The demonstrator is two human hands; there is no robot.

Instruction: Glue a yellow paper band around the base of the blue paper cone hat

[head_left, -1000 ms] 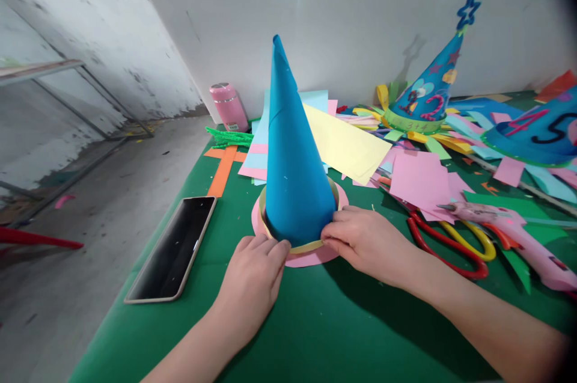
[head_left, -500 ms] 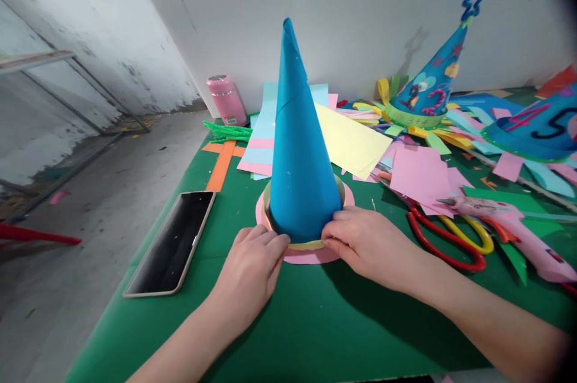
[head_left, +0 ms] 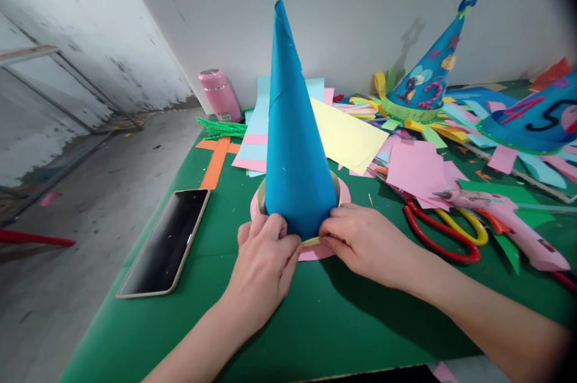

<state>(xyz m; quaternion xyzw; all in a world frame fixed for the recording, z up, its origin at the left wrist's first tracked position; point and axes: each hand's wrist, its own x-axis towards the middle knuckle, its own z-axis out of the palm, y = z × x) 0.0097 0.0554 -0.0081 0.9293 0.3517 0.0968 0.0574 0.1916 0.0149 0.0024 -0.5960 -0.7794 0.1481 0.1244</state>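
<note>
A tall blue paper cone stands upright in front of me. Around its foot runs a pale yellow paper band, and beneath lies a pink paper brim. My left hand is closed at the front left, its thumb and forefinger pinching the band close to the cone. From the right, my right hand pinches the same band with fingers bent against the cone's base. Both sets of fingertips partly cover the band, and the cone hides its far side.
Left lies a phone; behind it are orange strips, green pipe cleaners and a pink bottle. Rightward sit red-handled scissors, a pink glue gun, paper scraps and two decorated cone hats. Green covers the table.
My left hand has shifted slightly right along the band, its fingers now higher against the cone. My right hand keeps its hold. The whole view has moved slightly.
</note>
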